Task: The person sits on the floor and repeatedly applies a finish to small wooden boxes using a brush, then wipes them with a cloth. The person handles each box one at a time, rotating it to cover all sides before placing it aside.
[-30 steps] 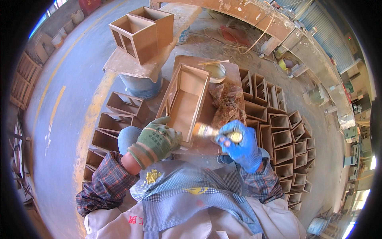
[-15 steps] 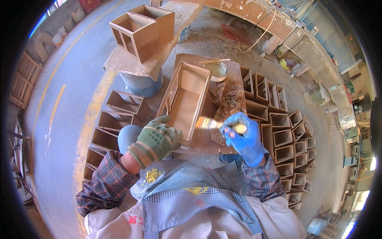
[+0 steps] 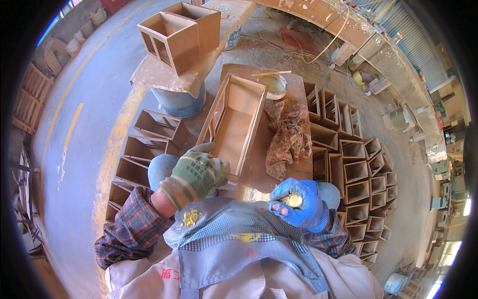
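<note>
A long open wooden box (image 3: 234, 132) lies on a brown board in front of me, its hollow side facing up. My left hand (image 3: 195, 173), in a green knitted glove, is closed on the box's near left corner. In a blue glove, my right hand (image 3: 304, 203) grips a paintbrush (image 3: 259, 196) by its handle. The bristles point left and are smeared by motion, just nearer to me than the box's near end. Whether they touch the box I cannot tell.
A crumpled patterned rag (image 3: 289, 139) and a pot (image 3: 283, 93) with a stick across it share the board (image 3: 298, 82). Another wooden box (image 3: 186, 47) stands on a raised slab at the far left. Several open boxes (image 3: 356, 169) are stacked right; more (image 3: 144, 148) stand left.
My right hand has come down toward my lap with the brush, which has left the box's right edge. More of the rag shows. My left hand stays on the corner.
</note>
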Motion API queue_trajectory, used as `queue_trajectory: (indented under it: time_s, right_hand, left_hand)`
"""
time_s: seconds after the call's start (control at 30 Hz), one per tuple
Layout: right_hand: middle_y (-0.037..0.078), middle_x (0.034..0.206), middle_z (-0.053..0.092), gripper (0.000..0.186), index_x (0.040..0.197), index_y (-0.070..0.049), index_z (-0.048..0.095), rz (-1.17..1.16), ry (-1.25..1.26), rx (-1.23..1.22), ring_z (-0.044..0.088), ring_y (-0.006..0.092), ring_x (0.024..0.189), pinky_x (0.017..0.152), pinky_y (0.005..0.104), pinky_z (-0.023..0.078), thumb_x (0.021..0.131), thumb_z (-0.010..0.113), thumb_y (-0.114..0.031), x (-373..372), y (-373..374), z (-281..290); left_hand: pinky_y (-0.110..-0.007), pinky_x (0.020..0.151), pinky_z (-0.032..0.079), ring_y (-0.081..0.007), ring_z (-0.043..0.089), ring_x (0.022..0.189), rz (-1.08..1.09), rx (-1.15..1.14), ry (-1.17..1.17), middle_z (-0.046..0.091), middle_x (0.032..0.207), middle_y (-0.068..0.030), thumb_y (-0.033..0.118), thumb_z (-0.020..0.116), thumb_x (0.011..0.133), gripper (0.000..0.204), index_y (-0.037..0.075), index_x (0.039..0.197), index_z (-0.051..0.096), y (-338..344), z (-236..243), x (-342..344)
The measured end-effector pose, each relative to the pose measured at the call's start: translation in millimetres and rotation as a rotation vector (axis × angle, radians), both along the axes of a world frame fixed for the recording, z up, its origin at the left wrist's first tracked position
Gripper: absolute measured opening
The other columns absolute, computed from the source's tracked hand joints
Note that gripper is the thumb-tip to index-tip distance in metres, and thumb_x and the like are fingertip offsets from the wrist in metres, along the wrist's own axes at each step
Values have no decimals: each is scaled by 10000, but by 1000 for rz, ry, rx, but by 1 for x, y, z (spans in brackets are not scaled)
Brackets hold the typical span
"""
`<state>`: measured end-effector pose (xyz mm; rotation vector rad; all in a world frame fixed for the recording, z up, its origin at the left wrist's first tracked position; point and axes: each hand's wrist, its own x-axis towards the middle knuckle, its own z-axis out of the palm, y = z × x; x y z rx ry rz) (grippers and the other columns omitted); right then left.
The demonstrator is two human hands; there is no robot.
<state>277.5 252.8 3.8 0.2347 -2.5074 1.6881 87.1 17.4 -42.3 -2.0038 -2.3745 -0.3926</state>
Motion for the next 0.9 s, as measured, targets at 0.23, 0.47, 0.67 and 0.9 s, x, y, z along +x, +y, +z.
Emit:
queue_trajectory:
  time_s: [0.23,0.47,0.67,0.9]
  right_hand:
    - [65,882,710,201,1032,13,636,-180,-143,-412,646,83,757,657,248,525,955,723,-151,3,-3,-14]
    - [50,813,647,492,1128,28,589,-422,-86,-686,629,97,660,528,222,520,888,813,-339,25,2,-15]
    - [36,770,619,425,1277,64,550,-630,224,-649,517,69,544,484,177,411,1003,658,-244,38,21,-23]
    - [79,840,681,513,1391,62,513,-580,323,-749,570,100,552,508,199,476,982,686,-194,44,48,-14]
  left_hand:
    - [-434,1128,443,-302,714,867,1,-121,-12,678,784,-60,345,711,866,286,95,985,642,4,6,0]
    - [-415,965,525,-290,722,906,41,-310,11,723,877,-87,277,710,848,252,95,1021,685,19,19,8]
    - [-437,825,556,-380,708,931,23,-434,-187,737,942,-184,294,718,867,301,43,1031,727,35,28,-1]
    - [-317,749,562,-156,714,818,301,217,-1041,765,896,-82,152,789,848,261,12,1064,744,1,44,14]
